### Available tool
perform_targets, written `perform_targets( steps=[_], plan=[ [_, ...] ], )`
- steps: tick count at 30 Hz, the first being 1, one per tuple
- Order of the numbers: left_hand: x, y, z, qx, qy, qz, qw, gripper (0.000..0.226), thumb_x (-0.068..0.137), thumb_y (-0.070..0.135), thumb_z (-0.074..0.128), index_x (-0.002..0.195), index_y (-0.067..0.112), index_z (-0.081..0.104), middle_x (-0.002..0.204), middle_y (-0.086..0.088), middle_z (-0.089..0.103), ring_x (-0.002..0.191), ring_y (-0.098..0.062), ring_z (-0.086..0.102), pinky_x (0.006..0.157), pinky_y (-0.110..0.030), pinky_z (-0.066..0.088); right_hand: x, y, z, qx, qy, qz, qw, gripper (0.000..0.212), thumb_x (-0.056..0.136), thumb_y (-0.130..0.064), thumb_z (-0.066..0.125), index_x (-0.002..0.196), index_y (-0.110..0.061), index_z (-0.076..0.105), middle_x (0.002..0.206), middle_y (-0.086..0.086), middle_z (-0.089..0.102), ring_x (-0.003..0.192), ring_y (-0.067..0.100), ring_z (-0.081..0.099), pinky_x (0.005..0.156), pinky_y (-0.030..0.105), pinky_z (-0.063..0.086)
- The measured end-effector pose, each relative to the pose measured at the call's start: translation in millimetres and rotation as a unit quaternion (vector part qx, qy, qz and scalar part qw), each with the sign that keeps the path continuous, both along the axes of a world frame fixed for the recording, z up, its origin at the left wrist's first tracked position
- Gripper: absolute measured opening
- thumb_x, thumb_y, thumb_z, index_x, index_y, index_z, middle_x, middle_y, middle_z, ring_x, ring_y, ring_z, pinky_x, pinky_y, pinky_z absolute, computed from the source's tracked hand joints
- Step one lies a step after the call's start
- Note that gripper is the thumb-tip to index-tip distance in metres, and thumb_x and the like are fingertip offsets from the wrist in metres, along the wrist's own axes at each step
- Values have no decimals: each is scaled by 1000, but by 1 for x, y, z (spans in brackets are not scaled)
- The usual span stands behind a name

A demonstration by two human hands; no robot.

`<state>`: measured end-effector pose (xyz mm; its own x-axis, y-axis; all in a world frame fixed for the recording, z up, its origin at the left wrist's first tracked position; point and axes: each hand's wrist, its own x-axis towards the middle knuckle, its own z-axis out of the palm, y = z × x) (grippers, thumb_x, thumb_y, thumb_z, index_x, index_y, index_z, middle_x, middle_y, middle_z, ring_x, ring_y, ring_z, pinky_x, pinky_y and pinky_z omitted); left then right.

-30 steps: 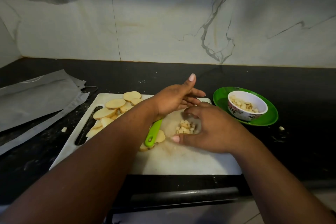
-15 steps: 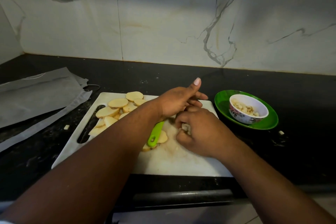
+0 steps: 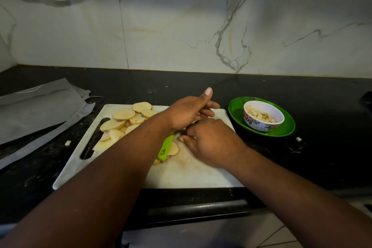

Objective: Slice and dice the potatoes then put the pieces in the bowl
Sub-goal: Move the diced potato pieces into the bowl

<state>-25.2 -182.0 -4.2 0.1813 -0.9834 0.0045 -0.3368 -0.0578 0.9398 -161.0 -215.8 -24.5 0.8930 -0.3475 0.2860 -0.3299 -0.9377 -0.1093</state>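
White plastic cutting board (image 3: 201, 175) sits on the dark countertop (image 3: 322, 157) in front of me, and most of the work left is on its far left corner: a loose heap of round potato slices (image 3: 123, 115), cut through but not yet diced. One more slice (image 3: 174, 148) lies near the middle of the board, partly under the green knife handle (image 3: 166, 146).

My right hand (image 3: 211, 141) is curled, fingers and thumb drawn together low on the board. I judge it is gathering a small batch of diced pieces, though the cubes themselves are hidden beneath it, so I cannot say how many it has. My left hand (image 3: 189, 112) is just beyond it and touching it, thumb raised, fingers bent inward toward the right one. The knife handle emerges from under its wrist; whether the left hand actually grips the handle I cannot tell, and the blade is out of sight.

The target, a small floral bowl (image 3: 261, 125), stands on a green plate (image 3: 285, 131) just right of the board and already holds a shallow layer of potato cubes (image 3: 259, 116). So dicing has started and at least one lot has gone in.

By my reading the task is well short of half done: this handful has to reach the bowl, then the whole slice pile needs dicing. Two stray cubes lie off the board, one (image 3: 68, 142) on the left, one (image 3: 298, 139) right of the plate.
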Motion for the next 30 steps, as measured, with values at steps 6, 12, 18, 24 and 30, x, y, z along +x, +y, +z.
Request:
perform_targets(
  steps=[6,12,18,24,30],
  plan=[
    [1,0,-1,-4,-5,-6,1000,82,82,83,26,122,31,75,111,4,78,110,-8,71,112,-37,49,0,5,5,-47,42,-17,998,46,101,-53,39,95,-21,71,87,-2,68,73,8,44,66,28,31],
    [2,-1,0,-6,-11,-8,1000,81,83,83,25,121,33,75,110,6,78,108,-5,71,111,-35,49,0,8,5,-60,53,-32,996,52,100,-59,35,93,-25,72,84,-3,68,71,8,45,64,29,33],
    [2,-2,-2,-12,-20,-12,1000,82,84,82,25,123,31,75,109,6,78,104,-3,72,106,-30,50,1,7,2,-59,43,-35,997,49,102,-54,36,96,-22,72,85,-1,67,73,10,47,67,29,32],
    [4,-5,-1,-68,23,16,997,77,89,74,30,121,21,76,108,-1,79,103,-8,73,99,-28,53,-1,-9,13,122,-24,-30,992,47,99,-45,54,64,-17,67,56,-9,55,57,4,51,56,26,34],
    [6,-8,-2,-104,39,29,993,73,85,75,35,114,23,78,99,4,78,93,-5,72,95,-28,54,-22,-61,51,268,-205,-122,933,53,98,-50,54,60,-14,48,53,1,37,45,11,33,50,27,27]
  ],
)
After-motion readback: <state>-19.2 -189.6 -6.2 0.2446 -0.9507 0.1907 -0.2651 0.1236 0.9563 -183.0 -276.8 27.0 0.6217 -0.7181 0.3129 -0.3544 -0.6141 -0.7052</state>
